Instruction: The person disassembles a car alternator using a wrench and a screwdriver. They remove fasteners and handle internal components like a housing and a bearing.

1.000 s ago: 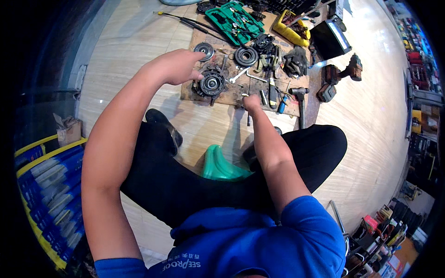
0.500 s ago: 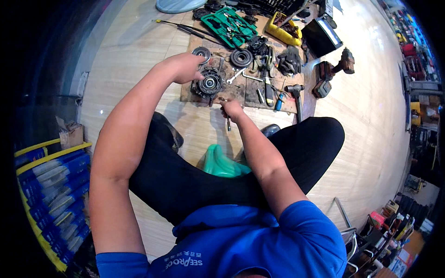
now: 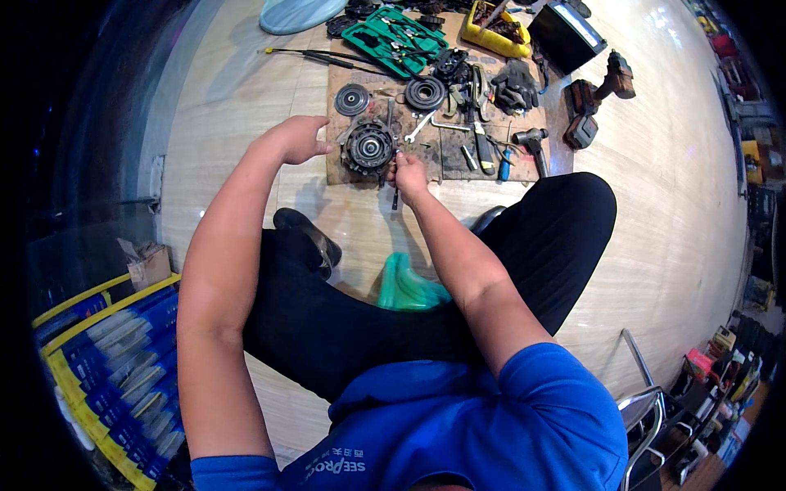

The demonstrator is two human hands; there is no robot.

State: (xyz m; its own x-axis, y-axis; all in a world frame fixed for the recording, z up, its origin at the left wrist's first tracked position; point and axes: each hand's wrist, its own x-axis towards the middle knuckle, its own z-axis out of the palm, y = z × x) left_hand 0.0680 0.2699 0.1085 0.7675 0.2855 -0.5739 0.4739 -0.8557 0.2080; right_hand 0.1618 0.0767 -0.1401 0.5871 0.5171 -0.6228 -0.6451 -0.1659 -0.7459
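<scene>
My R hand (image 3: 408, 173) is closed round a slim dark metal tool (image 3: 395, 199), its shaft poking out toward me past the front edge of the cardboard sheet (image 3: 452, 168). That hand is right up by the hub unit (image 3: 369, 147), which sits near the sheet's front L corner; can't tell if the tool's far end touches it, since my fingers cover that bit. My L hand (image 3: 304, 141) is empty, fingers loosely out, at the sheet's L edge, just apart from the unit.

Progress, approx.: the flat pulley (image 3: 352, 99) and the thick ring (image 3: 413, 93) lie loose behind the unit, farther from the front edge, and neither is fitted on it yet. So I'd call the unit part-dismantled, w/ those two to be accounted for.

Containers: the green tool case (image 3: 358, 37) lies unfolded at the sheet's back L, w/ assorted hand tools in it. Toward the back R corner, the yellow tub (image 3: 483, 41) has dark brownish stuff inside. Off on the floor, L side, the blue-and-yellow rack (image 3: 147, 292) is full of blue packs (image 3: 131, 360).
</scene>
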